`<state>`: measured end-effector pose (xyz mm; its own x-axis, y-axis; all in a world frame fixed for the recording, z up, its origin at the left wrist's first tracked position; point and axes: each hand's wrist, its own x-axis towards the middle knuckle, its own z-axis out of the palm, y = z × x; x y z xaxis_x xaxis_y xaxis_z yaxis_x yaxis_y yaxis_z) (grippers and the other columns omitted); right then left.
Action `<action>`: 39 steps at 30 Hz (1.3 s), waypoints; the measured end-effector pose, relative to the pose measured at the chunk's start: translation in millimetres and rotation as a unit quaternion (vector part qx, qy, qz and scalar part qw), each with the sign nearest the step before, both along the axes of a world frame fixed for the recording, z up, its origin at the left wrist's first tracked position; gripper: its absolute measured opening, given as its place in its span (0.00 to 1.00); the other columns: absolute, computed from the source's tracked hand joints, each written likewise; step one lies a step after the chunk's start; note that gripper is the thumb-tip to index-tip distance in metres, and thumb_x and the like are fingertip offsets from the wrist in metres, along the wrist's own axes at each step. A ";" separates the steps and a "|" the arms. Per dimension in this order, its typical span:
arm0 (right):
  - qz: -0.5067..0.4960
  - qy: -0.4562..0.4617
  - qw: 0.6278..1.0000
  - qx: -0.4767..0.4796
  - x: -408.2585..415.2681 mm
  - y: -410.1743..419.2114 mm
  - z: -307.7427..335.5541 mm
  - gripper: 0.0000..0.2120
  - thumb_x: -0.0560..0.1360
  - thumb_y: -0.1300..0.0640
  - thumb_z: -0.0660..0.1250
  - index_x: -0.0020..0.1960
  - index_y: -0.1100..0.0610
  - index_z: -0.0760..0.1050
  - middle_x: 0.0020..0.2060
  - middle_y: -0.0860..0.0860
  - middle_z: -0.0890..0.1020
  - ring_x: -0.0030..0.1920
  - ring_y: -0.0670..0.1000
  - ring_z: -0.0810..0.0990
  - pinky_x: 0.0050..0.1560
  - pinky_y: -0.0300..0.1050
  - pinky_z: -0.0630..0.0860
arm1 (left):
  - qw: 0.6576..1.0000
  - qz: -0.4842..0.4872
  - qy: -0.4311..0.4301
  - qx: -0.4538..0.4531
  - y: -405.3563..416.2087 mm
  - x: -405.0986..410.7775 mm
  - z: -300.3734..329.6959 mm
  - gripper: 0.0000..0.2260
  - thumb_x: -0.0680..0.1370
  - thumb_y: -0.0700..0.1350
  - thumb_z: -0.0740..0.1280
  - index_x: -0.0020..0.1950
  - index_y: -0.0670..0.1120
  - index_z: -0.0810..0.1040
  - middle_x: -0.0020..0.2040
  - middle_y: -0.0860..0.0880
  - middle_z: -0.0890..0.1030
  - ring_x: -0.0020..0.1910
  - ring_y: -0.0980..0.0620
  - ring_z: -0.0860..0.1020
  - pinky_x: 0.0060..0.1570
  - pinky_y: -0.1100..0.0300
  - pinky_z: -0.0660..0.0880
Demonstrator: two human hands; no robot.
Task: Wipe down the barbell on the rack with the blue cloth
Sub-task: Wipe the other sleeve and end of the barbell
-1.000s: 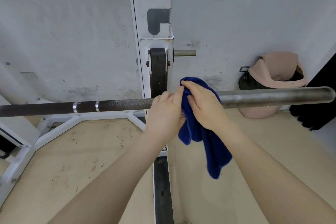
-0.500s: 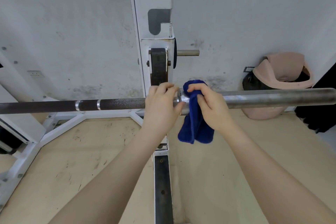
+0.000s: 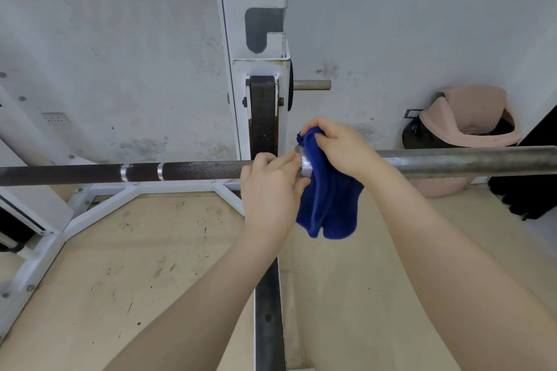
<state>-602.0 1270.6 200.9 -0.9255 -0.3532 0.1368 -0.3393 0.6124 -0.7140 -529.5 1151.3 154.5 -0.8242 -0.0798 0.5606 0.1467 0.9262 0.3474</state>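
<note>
The barbell (image 3: 187, 171) lies level across the white rack upright (image 3: 259, 75), its dark knurled shaft to the left and its thick grey sleeve (image 3: 470, 159) to the right. The blue cloth (image 3: 328, 208) is draped over the sleeve right beside the shiny collar, with its ends hanging down. My right hand (image 3: 340, 147) grips the cloth around the sleeve from above. My left hand (image 3: 271, 187) is curled around the shaft just left of the collar, fingertips against the collar.
A pink bin (image 3: 470, 126) with a black liner stands by the wall behind the sleeve. A steel peg (image 3: 312, 85) sticks out of the upright. The rack's white base frame (image 3: 99, 205) and a black floor rail (image 3: 269, 316) lie on the wooden floor. Something black (image 3: 530, 196) sits at right.
The cloth has been gathered up and now hangs shorter over the sleeve. My right hand has shifted its grip slightly; my left hand stays on the shaft by the collar.
</note>
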 end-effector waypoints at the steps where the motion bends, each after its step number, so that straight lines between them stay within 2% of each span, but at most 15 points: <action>1: -0.003 -0.016 1.000 0.000 -3.8 -2.2 1.3 0.16 0.78 0.67 0.52 0.55 0.58 0.76 0.48 0.50 0.79 0.48 0.48 0.74 0.42 0.34 0.68 | 1.000 0.000 0.015 -0.012 -0.5 1.2 -1.8 0.06 0.67 0.47 0.72 0.37 0.47 0.77 0.36 0.56 0.80 0.40 0.48 0.75 0.39 0.59 0.61; 3: 0.000 -0.031 0.999 -0.026 -3.4 -2.1 0.4 0.15 0.78 0.67 0.52 0.53 0.58 0.76 0.42 0.46 0.77 0.45 0.46 0.73 0.40 0.29 0.68 | 1.000 -0.008 0.030 0.004 -1.6 1.9 -1.2 0.08 0.70 0.52 0.67 0.38 0.48 0.80 0.37 0.56 0.82 0.41 0.49 0.76 0.39 0.59 0.63; 6: 0.025 -0.038 0.992 -0.120 6.3 11.5 -5.4 0.15 0.77 0.69 0.53 0.46 0.55 0.75 0.44 0.45 0.78 0.46 0.45 0.75 0.43 0.25 0.69 | 0.987 -0.031 -0.046 0.152 -3.6 -0.5 8.3 0.09 0.74 0.50 0.68 0.52 0.49 0.80 0.49 0.53 0.82 0.49 0.50 0.76 0.45 0.56 0.70; 8: 0.045 -0.043 0.983 -0.172 13.1 22.3 -8.6 0.17 0.77 0.70 0.54 0.42 0.52 0.74 0.48 0.47 0.79 0.51 0.45 0.76 0.50 0.30 0.71 | 0.966 -0.039 -0.096 0.238 -6.2 -7.2 17.3 0.17 0.74 0.50 0.68 0.62 0.48 0.75 0.59 0.51 0.77 0.54 0.52 0.75 0.52 0.56 0.73; 9: 0.055 -0.041 0.981 -0.182 16.2 25.9 -9.7 0.16 0.76 0.69 0.55 0.41 0.51 0.74 0.49 0.47 0.80 0.52 0.45 0.76 0.51 0.34 0.71 | 0.962 -0.037 -0.117 0.246 -7.3 -11.2 20.7 0.19 0.74 0.51 0.68 0.63 0.48 0.74 0.61 0.51 0.75 0.57 0.52 0.74 0.52 0.58 0.72; 12: 0.086 -0.047 0.973 -0.209 22.2 31.4 -13.1 0.12 0.70 0.63 0.55 0.40 0.50 0.75 0.45 0.44 0.80 0.48 0.41 0.77 0.49 0.32 0.71 | 0.969 -0.026 -0.168 0.181 -4.8 -15.4 23.2 0.14 0.75 0.54 0.66 0.56 0.48 0.78 0.57 0.51 0.75 0.53 0.52 0.75 0.44 0.59 0.71; 14: 0.084 -0.048 0.971 -0.219 25.6 30.7 -15.4 0.13 0.70 0.62 0.55 0.41 0.48 0.75 0.43 0.42 0.80 0.46 0.41 0.77 0.48 0.33 0.71 | 0.976 -0.027 -0.161 0.143 -2.4 -13.0 19.2 0.11 0.75 0.54 0.66 0.50 0.49 0.80 0.54 0.53 0.75 0.48 0.53 0.75 0.42 0.58 0.71; 16: 0.058 -0.013 0.981 -0.183 24.6 26.2 -17.9 0.15 0.74 0.62 0.55 0.42 0.44 0.75 0.44 0.40 0.80 0.46 0.44 0.77 0.47 0.38 0.73 | 0.983 -0.020 -0.131 0.124 -1.2 -10.5 14.5 0.11 0.74 0.53 0.67 0.49 0.48 0.81 0.55 0.53 0.76 0.48 0.54 0.75 0.45 0.57 0.71; 19: 0.020 0.024 0.996 -0.080 10.6 14.7 -12.8 0.16 0.77 0.66 0.54 0.45 0.47 0.74 0.43 0.47 0.80 0.42 0.48 0.76 0.46 0.42 0.72 | 0.991 -0.013 -0.093 0.091 -1.9 -8.6 8.1 0.09 0.74 0.50 0.67 0.45 0.46 0.81 0.52 0.52 0.78 0.45 0.52 0.76 0.45 0.55 0.69; 23: 0.016 -0.087 0.992 -0.092 -19.0 7.8 -0.3 0.17 0.74 0.70 0.55 0.40 0.53 0.76 0.38 0.47 0.79 0.40 0.47 0.76 0.43 0.39 0.72 | 0.998 -0.009 -0.040 0.044 -2.0 -3.6 -0.7 0.07 0.72 0.48 0.69 0.39 0.46 0.81 0.44 0.50 0.80 0.36 0.49 0.76 0.40 0.58 0.63; 25: 0.030 -0.106 0.988 -0.109 -18.8 10.7 0.7 0.16 0.73 0.70 0.56 0.39 0.54 0.76 0.36 0.47 0.79 0.38 0.44 0.77 0.44 0.40 0.72 | 0.997 -0.014 -0.040 0.059 -3.2 -0.9 2.9 0.08 0.74 0.50 0.67 0.41 0.48 0.82 0.46 0.51 0.79 0.38 0.50 0.77 0.40 0.58 0.64; 28: 0.073 -0.110 0.974 -0.182 -3.5 25.4 -1.9 0.16 0.71 0.69 0.58 0.36 0.52 0.77 0.37 0.44 0.81 0.42 0.41 0.79 0.46 0.38 0.72 | 0.982 -0.017 -0.122 0.146 -4.7 -6.2 17.3 0.13 0.79 0.51 0.60 0.46 0.47 0.81 0.50 0.51 0.77 0.40 0.51 0.76 0.39 0.57 0.71; 32: 0.132 -0.110 0.967 -0.190 13.4 37.9 -5.5 0.13 0.65 0.65 0.56 0.36 0.52 0.76 0.35 0.41 0.81 0.39 0.41 0.77 0.41 0.34 0.70 | 0.969 -0.035 -0.147 0.196 -4.5 -9.7 23.0 0.11 0.79 0.50 0.60 0.53 0.48 0.80 0.56 0.51 0.76 0.47 0.51 0.76 0.43 0.53 0.76; 35: 0.115 -0.084 0.978 -0.152 8.7 30.4 -5.1 0.14 0.71 0.65 0.57 0.38 0.49 0.76 0.37 0.41 0.80 0.40 0.42 0.77 0.44 0.35 0.71 | 0.975 -0.043 -0.130 0.176 -5.2 -6.6 18.7 0.09 0.78 0.48 0.63 0.53 0.49 0.81 0.57 0.54 0.76 0.49 0.55 0.75 0.42 0.59 0.71; 39: 0.053 -0.087 0.988 -0.113 -10.2 16.8 -3.1 0.16 0.76 0.68 0.56 0.41 0.51 0.76 0.38 0.47 0.79 0.37 0.46 0.77 0.43 0.41 0.73 | 0.973 -0.033 -0.130 0.186 -4.1 -5.6 17.3 0.09 0.77 0.48 0.64 0.51 0.49 0.82 0.56 0.55 0.76 0.50 0.55 0.75 0.44 0.58 0.73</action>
